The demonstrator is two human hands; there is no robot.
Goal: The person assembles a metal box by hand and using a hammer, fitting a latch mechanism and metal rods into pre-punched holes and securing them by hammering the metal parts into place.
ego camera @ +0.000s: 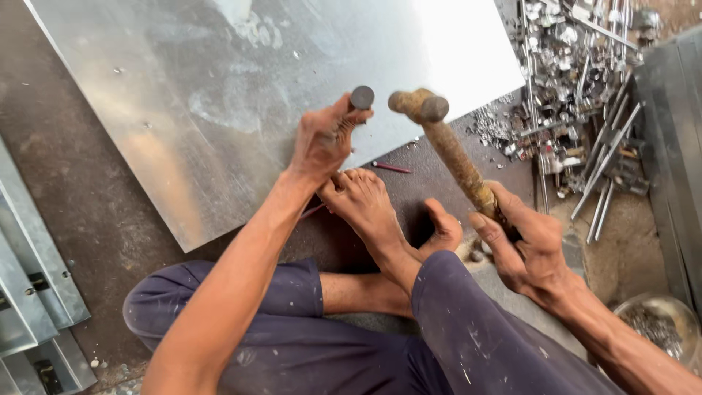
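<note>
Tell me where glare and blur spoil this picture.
Head view: glare whites out the far right corner of the metal sheet; the hammer in the right hand is slightly soft; the punch in the left hand is sharp; the scrap pile shows bright glints.

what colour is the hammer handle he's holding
Rusty orange-brown, seen best in the head view: the hammer handle in the right hand.

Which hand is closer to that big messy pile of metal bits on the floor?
The right hand, gripping the hammer, is just below-left of the metal scrap pile. The left hand, holding a punch on the metal sheet, is farther away.
</note>
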